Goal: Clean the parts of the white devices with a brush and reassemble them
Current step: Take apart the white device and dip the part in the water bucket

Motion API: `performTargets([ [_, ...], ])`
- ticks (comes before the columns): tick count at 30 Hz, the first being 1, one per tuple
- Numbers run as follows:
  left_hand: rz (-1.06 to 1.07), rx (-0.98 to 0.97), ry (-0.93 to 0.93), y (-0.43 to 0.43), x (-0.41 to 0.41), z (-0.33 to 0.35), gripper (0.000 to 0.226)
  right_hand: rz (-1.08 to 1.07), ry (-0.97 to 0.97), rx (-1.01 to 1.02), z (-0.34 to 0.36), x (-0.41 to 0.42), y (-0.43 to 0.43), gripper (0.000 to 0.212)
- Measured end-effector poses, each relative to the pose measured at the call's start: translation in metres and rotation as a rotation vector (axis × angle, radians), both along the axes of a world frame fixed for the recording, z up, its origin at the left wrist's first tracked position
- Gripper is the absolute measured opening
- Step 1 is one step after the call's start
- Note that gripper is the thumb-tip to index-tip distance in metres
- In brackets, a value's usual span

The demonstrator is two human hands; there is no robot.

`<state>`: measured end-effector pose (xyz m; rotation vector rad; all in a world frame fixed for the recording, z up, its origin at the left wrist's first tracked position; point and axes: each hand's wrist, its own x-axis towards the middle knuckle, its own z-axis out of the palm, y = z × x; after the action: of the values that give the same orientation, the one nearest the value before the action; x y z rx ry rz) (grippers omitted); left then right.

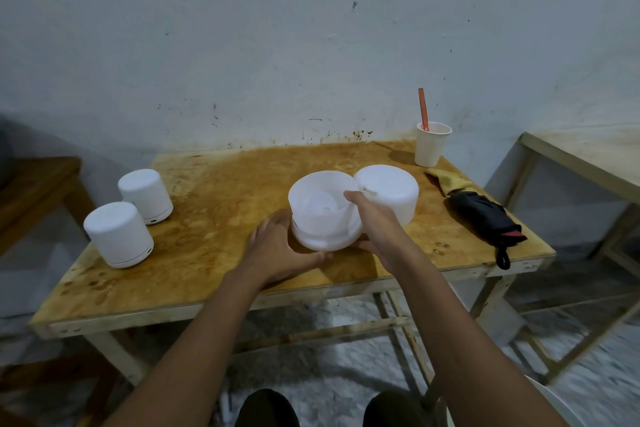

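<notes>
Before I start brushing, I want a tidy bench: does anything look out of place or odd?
A folded black umbrella lies at the stained wooden table's right edge, its strap hanging over; it has no part in cleaning. Nothing is spilled or tipped.

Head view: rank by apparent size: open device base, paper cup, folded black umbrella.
1. open device base, though it is nearest the camera
2. folded black umbrella, longer but slimmer, so close to unsure
3. paper cup, farthest away

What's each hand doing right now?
Left hand: open, cupping the open white plastic device base at its lower left.
Right hand: gripping the same base's right rim.
</notes>
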<state>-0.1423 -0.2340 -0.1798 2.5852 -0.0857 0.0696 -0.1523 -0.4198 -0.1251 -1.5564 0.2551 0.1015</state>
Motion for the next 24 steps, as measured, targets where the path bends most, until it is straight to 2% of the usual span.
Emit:
performTargets([
  [4,-0.004,0.093,0.056,-0.021,-0.010,0.002,0.116,-0.019,-0.056,-0.038,0.005,-0.014,-0.012,0.027],
  [7,0.022,0.034,0.061,-0.046,-0.023,0.006,0.108,-0.039,-0.058,-0.059,0.009,-0.027,-0.027,0.030],
  [9,0.003,-0.120,0.020,-0.060,-0.034,0.010,0.090,-0.060,-0.048,-0.035,0.015,-0.037,-0.040,0.029],
  [11,-0.063,-0.383,0.012,-0.074,-0.047,0.018,0.069,-0.082,-0.047,-0.004,0.019,-0.052,-0.059,0.028],
  [13,-0.051,-0.637,0.109,-0.087,-0.056,0.028,0.055,-0.104,-0.047,0.007,0.020,-0.068,-0.079,0.029],
  [15,-0.008,-0.870,0.250,-0.100,-0.060,0.035,0.043,-0.136,-0.035,0.002,0.019,-0.084,-0.098,0.040],
  [17,-0.029,-1.045,0.373,-0.116,-0.066,0.042,0.044,-0.173,-0.024,-0.005,0.017,-0.098,-0.113,0.042],
  [20,-0.130,-1.067,0.433,-0.144,-0.083,0.044,0.052,-0.211,-0.015,0.008,0.010,-0.121,-0.140,0.038],
  [24,-0.200,-1.022,0.482,-0.184,-0.095,0.032,0.044,-0.270,-0.006,-0.002,-0.004,-0.149,-0.179,0.041],
])
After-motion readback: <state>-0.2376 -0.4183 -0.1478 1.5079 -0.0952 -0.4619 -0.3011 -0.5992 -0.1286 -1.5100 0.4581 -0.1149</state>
